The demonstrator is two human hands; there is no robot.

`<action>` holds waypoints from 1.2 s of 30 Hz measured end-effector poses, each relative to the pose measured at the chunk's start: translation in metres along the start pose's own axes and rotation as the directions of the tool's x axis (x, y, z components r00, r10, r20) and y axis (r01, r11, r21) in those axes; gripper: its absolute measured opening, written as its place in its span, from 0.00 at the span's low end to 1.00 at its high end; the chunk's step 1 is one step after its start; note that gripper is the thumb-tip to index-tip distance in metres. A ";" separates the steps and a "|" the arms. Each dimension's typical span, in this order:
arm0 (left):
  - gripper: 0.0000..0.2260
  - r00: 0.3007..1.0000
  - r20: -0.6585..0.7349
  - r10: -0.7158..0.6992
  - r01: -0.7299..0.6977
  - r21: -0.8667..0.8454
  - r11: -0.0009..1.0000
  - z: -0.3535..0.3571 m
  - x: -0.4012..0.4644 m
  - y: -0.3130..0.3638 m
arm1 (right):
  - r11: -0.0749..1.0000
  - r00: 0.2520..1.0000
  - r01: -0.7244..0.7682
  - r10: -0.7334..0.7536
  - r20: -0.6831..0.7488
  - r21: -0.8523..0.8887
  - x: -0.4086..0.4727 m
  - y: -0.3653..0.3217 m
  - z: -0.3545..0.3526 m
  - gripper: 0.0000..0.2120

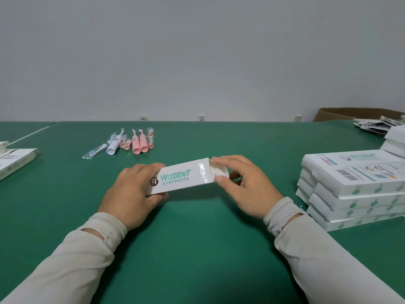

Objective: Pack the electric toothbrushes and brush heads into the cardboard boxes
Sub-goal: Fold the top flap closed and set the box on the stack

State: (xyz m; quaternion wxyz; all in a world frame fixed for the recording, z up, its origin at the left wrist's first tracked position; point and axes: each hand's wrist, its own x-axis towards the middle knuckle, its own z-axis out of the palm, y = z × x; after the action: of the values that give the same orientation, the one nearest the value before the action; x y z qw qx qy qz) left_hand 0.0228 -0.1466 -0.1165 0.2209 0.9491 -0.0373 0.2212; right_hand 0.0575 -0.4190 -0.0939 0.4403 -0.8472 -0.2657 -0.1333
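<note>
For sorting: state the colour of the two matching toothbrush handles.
Pink toothbrush handles, clearest in head view.

A small packing room, set up for boxing goods by hand.

You sit at a wide bench under a green mat, facing a bare grey wall with sockets low along it. To the right of the box you hold lies a stack of flat white printed boxes, all alike, with a heap of leaflets and a big brown carton beyond it. Beyond the held box and a little left, toothbrushes and wrapped brush heads lie loose in a cluster. Far left of it sit more white boxes. Repeated stock and plain walls mark a workroom, not a home.
</note>
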 end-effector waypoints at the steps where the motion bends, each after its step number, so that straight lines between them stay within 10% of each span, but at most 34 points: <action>1: 0.27 1.000 0.000 0.004 -0.004 0.000 1.000 0.000 0.000 0.000 | 1.000 1.000 -0.002 0.002 -0.016 0.000 0.000 -0.001 0.001 0.17; 36: 0.28 1.000 -0.025 -0.015 0.017 0.079 0.997 -0.001 -0.001 0.008 | 0.844 0.929 -0.210 0.329 -0.168 0.494 0.002 -0.013 0.019 0.06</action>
State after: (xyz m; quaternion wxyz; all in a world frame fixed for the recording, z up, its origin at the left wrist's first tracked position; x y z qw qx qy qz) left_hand 0.0201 -0.1538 -0.1127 0.1855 0.9546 -0.0183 0.2322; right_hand 0.0519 -0.3968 -0.0952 0.6750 -0.7218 -0.1104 -0.1059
